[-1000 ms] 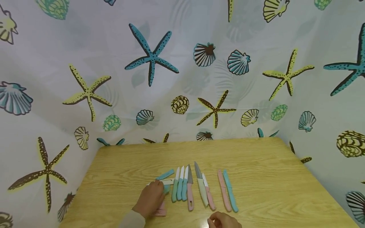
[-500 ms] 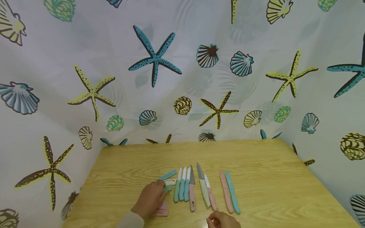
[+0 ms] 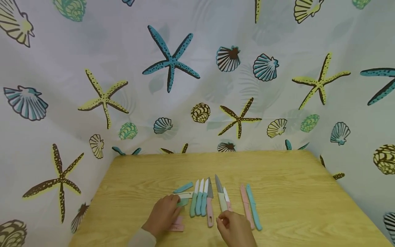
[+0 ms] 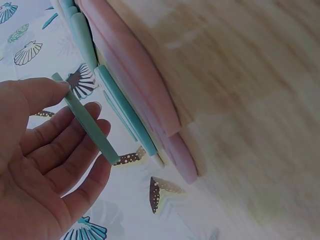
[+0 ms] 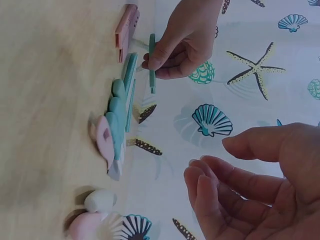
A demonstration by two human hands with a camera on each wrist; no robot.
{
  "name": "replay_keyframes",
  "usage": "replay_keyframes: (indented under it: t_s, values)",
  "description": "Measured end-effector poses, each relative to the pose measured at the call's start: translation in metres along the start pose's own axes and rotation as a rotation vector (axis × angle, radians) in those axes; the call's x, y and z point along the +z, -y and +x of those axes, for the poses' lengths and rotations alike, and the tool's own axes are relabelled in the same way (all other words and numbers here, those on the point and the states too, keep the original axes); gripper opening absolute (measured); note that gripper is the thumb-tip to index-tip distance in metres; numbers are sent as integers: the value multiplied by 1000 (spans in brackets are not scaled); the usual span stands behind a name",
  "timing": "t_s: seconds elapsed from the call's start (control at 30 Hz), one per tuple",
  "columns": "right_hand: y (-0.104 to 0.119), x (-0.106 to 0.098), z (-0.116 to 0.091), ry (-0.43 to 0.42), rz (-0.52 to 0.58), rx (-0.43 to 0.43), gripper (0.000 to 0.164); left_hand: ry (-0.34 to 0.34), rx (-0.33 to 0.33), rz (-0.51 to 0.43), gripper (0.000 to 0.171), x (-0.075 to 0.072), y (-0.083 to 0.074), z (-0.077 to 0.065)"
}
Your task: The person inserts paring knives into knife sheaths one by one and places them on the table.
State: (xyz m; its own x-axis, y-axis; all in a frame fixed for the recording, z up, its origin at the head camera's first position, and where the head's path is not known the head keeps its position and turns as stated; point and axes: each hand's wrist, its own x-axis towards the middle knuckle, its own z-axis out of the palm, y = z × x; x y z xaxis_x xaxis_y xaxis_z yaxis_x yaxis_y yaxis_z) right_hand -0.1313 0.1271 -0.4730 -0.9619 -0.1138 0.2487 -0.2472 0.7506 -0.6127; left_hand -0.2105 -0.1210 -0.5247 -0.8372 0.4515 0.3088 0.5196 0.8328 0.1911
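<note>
My left hand (image 3: 163,214) pinches a green knife sheath (image 4: 87,120) between thumb and fingers, raised over the left part of the table. Beneath and around that hand lie a blue sheath (image 3: 183,187), a cream sheath (image 3: 186,195) and pink sheaths (image 3: 176,227). Just right of it, a green-handled knife (image 3: 193,206) and two blue-handled knives (image 3: 201,206) lie bare, blades pointing away. My right hand (image 3: 237,226) holds nothing, fingers loosely bent; in the head view it overlaps the handles of a cream-handled knife (image 3: 222,200) and a pink-handled knife (image 3: 228,206).
A pink knife with a hanging slot (image 3: 210,212) and grey blade lies in the middle of the row. To the right are a pink sheathed knife (image 3: 245,199) and a blue sheathed knife (image 3: 254,211). Behind the wooden table (image 3: 277,171) hangs a shell-print cloth (image 3: 191,75).
My right hand has moved forward from the near edge to the handles of the cream and pink knives. The left hand stays about where it was with the green sheath.
</note>
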Motion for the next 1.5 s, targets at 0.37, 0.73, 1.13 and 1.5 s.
replay_keyframes:
  t_s: [0.37,0.73,1.13,1.5]
  values:
    - [18,24,45,-12,-59,-86,6,27,-32,-20,17,-5,3,-4]
    - [23,66,78,36,-110,-36,9,25,-22,-47,16,-6,7,-9]
    - [18,88,99,-4,-238,8,33,-21,3,-11,21,-5,9,-15]
    - [13,104,104,26,-333,58,33,15,-27,-38,20,-10,9,-17]
